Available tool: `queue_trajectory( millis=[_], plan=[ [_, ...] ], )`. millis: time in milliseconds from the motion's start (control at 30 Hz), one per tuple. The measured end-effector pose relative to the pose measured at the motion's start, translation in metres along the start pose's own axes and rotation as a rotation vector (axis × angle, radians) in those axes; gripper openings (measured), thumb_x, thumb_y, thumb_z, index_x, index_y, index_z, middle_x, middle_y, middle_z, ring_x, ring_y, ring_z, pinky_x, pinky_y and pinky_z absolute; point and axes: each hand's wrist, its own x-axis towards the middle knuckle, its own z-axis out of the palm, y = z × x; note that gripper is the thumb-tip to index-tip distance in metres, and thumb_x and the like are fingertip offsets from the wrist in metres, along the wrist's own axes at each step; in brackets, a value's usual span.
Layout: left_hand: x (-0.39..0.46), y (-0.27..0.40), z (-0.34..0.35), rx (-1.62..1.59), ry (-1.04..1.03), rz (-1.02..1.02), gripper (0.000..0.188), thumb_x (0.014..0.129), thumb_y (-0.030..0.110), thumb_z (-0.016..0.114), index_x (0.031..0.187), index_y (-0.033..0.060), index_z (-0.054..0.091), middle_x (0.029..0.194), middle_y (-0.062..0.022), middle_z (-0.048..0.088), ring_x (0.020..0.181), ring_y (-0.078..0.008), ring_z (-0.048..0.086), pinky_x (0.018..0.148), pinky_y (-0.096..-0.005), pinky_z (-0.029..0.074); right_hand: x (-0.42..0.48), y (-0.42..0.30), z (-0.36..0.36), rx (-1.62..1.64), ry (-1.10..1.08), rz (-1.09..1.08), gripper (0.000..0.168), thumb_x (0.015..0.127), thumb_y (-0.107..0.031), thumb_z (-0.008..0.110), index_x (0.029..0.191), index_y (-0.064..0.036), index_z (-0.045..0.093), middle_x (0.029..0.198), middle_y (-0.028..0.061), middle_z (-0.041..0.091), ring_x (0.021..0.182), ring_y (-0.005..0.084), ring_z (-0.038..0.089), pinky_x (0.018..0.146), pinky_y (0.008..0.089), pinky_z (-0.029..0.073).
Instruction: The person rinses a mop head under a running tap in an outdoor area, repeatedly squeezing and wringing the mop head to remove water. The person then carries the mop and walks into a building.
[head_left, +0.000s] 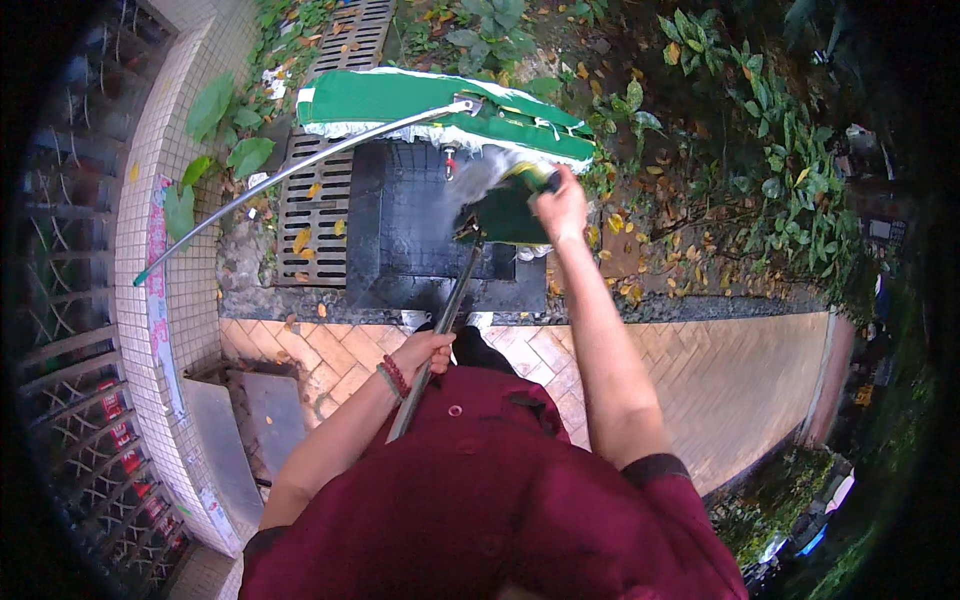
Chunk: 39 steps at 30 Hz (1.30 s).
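My left hand (429, 354), with a beaded bracelet at the wrist, is closed around the metal pole (459, 292) of a flat dust mop. The pole slopes up to the mop's dark green head (501, 214) over a dark square basin (367, 247). At the right end of that head, my right hand (561, 206) grips the green mop cover, which has yellow edging and is blurred. Whitish fringe or water blurs beside it. A tap with a red handle (450, 163) stands at the basin's far side. Across that side rests a second green flat mop (390, 97) with white fringe.
The second mop's metal pole (300, 166) leans left against a white-tiled wall (142, 300). A slotted drain grate (313, 217) runs left of the basin. Grey boards (266, 412) lie at lower left. Plants (772, 172) grow on the right, beyond brick paving (675, 360).
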Motion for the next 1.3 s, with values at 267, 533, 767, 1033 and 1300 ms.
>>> queue_trajectory(
  millis=[267,533,767,1033,1300],
  plan=[
    [0.002,-0.009,0.01,-0.03,0.042,-0.01,0.016,0.087,0.014,0.054,0.077,0.0096,0.041,0.06,0.0026,0.041,0.044,-0.0047,0.035,0.037,-0.0197,0.029,-0.013,0.037,-0.006,0.016,-0.045,0.008,0.039,0.066,-0.01,0.056,0.105,-0.012,0.055,0.086,0.0165,0.063,0.085,0.0334,0.06,0.074,0.039,0.046],
    [-0.01,-0.006,0.021,0.046,0.115,0.018,0.01,0.087,0.013,0.052,0.081,0.0073,0.047,0.06,0.0029,0.041,0.046,-0.0043,0.035,0.038,-0.0188,0.029,-0.002,0.02,-0.008,0.216,-0.177,-0.023,0.04,0.066,-0.007,0.054,0.105,-0.014,0.056,0.09,0.016,0.063,0.087,0.0324,0.06,0.076,0.0369,0.046],
    [-0.015,-0.003,0.027,0.23,0.168,0.046,0.014,0.086,0.01,0.051,0.076,0.0069,0.041,0.06,0.0013,0.042,0.045,-0.0047,0.039,0.037,-0.0194,0.032,0.017,0.095,-0.047,0.66,0.014,0.214,0.032,0.067,0.0,0.047,0.098,-0.004,0.056,0.077,0.0,0.056,0.062,0.009,0.049,0.052,0.0235,0.039],
    [-0.019,-0.002,0.028,0.485,0.224,0.028,0.011,0.083,0.008,0.051,0.076,0.005,0.043,0.056,-0.0007,0.044,0.043,-0.008,0.043,0.036,-0.022,0.035,-0.061,0.216,-0.075,0.921,0.22,0.714,0.025,0.052,0.008,0.049,0.074,-0.003,0.051,0.066,0.006,0.052,0.054,0.021,0.05,0.048,0.0312,0.042],
    [-0.007,-0.012,0.039,0.63,0.195,0.004,0.018,0.082,0.015,0.053,0.068,0.0052,0.046,0.053,-0.0009,0.046,0.041,-0.0091,0.044,0.036,-0.0231,0.035,-0.081,0.167,-0.081,0.83,0.198,0.452,0.038,0.059,0.01,0.046,0.094,-0.003,0.052,0.076,0.0038,0.055,0.061,0.0161,0.053,0.053,0.0272,0.045]
  ],
)
